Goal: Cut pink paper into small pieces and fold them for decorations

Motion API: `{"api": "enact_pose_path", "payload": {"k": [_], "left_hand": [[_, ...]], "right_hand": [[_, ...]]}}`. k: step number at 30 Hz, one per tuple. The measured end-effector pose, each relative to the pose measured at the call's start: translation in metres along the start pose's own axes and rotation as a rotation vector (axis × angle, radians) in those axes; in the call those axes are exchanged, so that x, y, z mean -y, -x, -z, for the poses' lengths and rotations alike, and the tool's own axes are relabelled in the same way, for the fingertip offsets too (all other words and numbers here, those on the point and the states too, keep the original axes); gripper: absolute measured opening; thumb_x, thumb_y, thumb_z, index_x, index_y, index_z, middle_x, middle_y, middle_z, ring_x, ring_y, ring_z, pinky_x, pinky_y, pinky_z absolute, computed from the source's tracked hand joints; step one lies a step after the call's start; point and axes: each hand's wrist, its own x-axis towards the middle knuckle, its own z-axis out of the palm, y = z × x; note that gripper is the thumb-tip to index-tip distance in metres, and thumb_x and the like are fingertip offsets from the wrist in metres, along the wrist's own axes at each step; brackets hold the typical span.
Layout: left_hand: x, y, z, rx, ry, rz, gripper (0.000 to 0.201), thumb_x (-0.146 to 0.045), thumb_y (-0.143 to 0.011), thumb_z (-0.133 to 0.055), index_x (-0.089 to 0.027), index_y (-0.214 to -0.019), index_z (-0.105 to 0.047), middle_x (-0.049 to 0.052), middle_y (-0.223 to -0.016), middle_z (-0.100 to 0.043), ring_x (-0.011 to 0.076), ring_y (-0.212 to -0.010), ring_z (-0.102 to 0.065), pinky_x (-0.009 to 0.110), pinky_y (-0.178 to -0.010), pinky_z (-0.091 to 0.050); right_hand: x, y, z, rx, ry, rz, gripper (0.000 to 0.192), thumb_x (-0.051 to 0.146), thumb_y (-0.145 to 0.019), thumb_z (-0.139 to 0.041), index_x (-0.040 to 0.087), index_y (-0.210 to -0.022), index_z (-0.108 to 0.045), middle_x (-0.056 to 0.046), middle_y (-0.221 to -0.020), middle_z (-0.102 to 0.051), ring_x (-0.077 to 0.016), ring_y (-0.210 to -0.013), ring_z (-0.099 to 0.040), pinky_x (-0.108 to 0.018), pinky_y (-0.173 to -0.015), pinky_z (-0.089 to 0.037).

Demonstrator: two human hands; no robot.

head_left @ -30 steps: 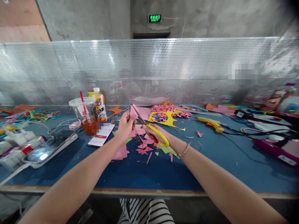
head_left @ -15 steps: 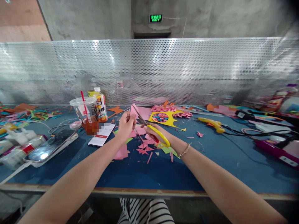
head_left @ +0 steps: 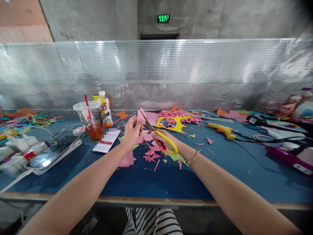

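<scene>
Gripping yellow-handled scissors [head_left: 160,138] in the right hand [head_left: 163,140], blades parted and angling up-left, while pinching a small pink paper piece [head_left: 141,116] in the closed left hand [head_left: 132,130], above pink scraps [head_left: 150,153] littering the blue counter [head_left: 220,169].

- Both forearms bare, with no sleeves showing.
- A thin beaded bracelet [head_left: 192,159] circles the right wrist.
- Black-and-white striped clothing [head_left: 153,222] covers the lap, below the desk edge.
</scene>
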Motion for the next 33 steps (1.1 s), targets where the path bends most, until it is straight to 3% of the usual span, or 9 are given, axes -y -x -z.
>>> {"api": "enact_pose_path", "payload": {"k": [8,15,23,33], "left_hand": [[-0.003,0.002,0.000,0.008,-0.020,-0.002,0.019,-0.030,-0.079,-0.051,-0.020,-0.069,-0.038,-0.006,-0.050,-0.042,0.0052,-0.039,-0.038,0.020,-0.040,-0.030],[0.000,0.000,0.001,0.015,0.014,-0.008,0.014,-0.027,-0.080,-0.047,-0.020,-0.071,-0.040,-0.006,-0.053,-0.043,0.0047,-0.040,-0.038,0.019,-0.039,-0.030],[0.005,-0.002,0.001,0.024,0.067,0.030,0.012,-0.026,-0.079,-0.048,-0.019,-0.071,-0.041,-0.007,-0.052,-0.044,0.0036,-0.038,-0.038,0.019,-0.038,-0.028],[0.004,-0.001,0.002,0.041,0.115,0.048,0.017,-0.026,-0.079,-0.048,-0.019,-0.066,-0.041,-0.006,-0.052,-0.045,0.0042,-0.039,-0.041,0.019,-0.040,-0.031]], "right_hand": [[0.000,-0.001,-0.001,0.002,-0.056,-0.036,0.034,0.051,-0.078,-0.049,0.018,-0.080,-0.047,0.007,-0.050,-0.038,-0.0064,-0.039,-0.033,-0.021,-0.038,-0.026],[0.006,0.001,-0.001,-0.058,0.068,-0.071,0.040,0.056,-0.078,-0.046,0.018,-0.067,-0.043,0.006,-0.046,-0.038,-0.0054,-0.038,-0.032,-0.021,-0.038,-0.026],[0.008,0.003,-0.002,-0.128,0.159,-0.088,0.041,0.056,-0.076,-0.047,0.015,-0.072,-0.049,0.006,-0.047,-0.040,-0.0044,-0.037,-0.032,-0.020,-0.037,-0.026],[0.011,0.002,-0.002,-0.140,0.240,-0.063,0.042,0.056,-0.077,-0.044,0.017,-0.064,-0.044,0.006,-0.047,-0.036,-0.0053,-0.040,-0.032,-0.020,-0.041,-0.026]]}}
